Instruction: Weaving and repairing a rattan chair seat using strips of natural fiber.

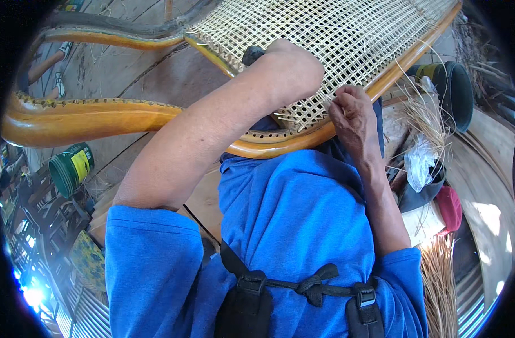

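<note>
Across my lap lies a wooden chair frame (268,147), glossy orange-brown, with a row of holes along its curved edge. Pale woven cane (347,34) fills the frame in an open lattice, and loose strand ends stick out at its near corner. My left hand (288,59) is bent over the left side of the weave, its fingers hidden behind the wrist and forearm. A dark rounded thing (252,54) shows just beside it; whether I hold it is unclear. At the weave's right edge my right hand (354,110) is closed, fingertips pinched together against the cane.
A bundle of loose cane strands (429,115) lies to the right, by a dark green bucket (457,93) and a clear plastic bag (419,163). Red cloth (449,208) sits below them. On the left stands a green bucket (71,169) with a yellow label, below the curved wooden arm (94,118).
</note>
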The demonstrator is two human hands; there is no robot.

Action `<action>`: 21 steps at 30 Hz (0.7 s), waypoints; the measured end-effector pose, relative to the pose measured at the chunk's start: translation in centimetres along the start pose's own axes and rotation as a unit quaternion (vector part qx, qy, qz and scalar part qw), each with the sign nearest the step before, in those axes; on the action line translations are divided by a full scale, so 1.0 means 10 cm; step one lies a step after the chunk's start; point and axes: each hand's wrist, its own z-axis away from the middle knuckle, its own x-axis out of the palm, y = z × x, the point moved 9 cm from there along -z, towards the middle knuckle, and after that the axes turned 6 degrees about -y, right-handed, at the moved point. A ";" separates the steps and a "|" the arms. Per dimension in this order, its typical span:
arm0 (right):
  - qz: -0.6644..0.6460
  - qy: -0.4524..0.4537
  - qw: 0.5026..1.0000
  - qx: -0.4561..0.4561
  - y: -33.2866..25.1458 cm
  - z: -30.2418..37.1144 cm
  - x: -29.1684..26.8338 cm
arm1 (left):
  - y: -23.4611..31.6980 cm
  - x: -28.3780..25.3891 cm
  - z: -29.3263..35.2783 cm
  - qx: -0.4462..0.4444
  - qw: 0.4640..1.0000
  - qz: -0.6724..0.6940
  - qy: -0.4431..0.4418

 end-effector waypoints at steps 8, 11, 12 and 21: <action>-0.018 -0.111 0.990 0.080 0.15 -0.03 0.09 | 0.08 -0.10 -0.05 0.008 1.000 -0.026 -0.011; -0.003 -0.121 0.985 0.122 0.22 -0.04 0.13 | 0.20 -0.02 -0.10 0.027 0.996 -0.073 -0.043; 0.009 -0.113 0.987 0.116 0.22 -0.05 0.14 | 0.19 0.01 -0.11 0.025 0.996 -0.073 -0.044; 0.172 -0.036 0.973 0.148 0.10 0.01 0.19 | -0.02 0.06 -0.19 0.005 0.999 0.032 0.041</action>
